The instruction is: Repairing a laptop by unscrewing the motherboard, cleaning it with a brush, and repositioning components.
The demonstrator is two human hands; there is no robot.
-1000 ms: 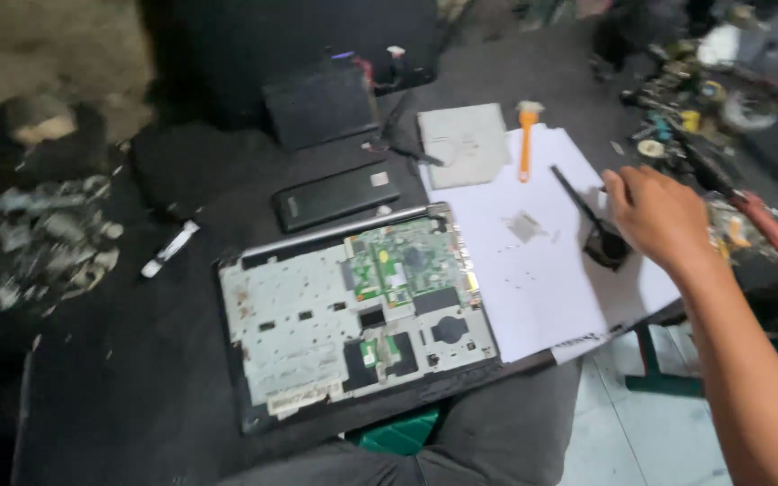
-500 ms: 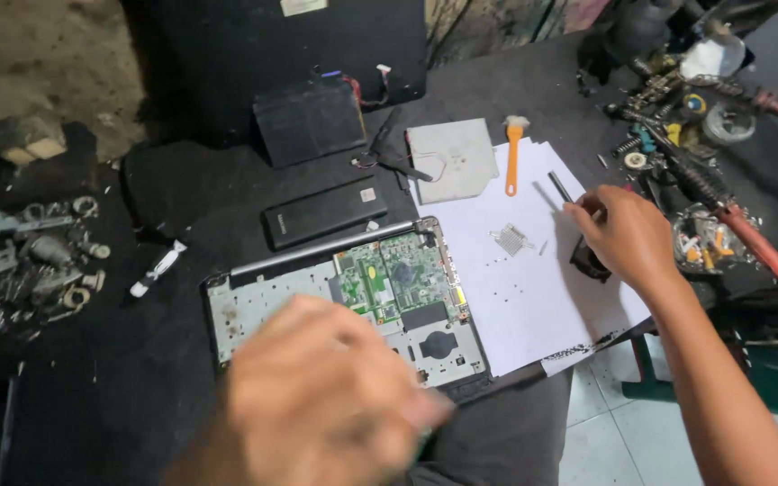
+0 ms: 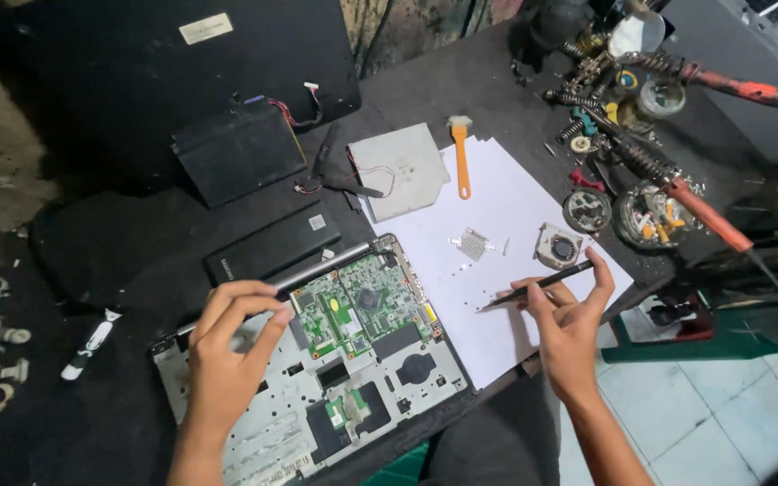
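Black screwdriver [image 3: 538, 286] in right hand [image 3: 569, 328]

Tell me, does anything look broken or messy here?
The laptop lies opened up, its green circuit board bare. Its small fan and a metal grille sit loose on the white paper.

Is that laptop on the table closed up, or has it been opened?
Opened. The laptop lies with its cover off, the green circuit board bare; the left hand rests on it.
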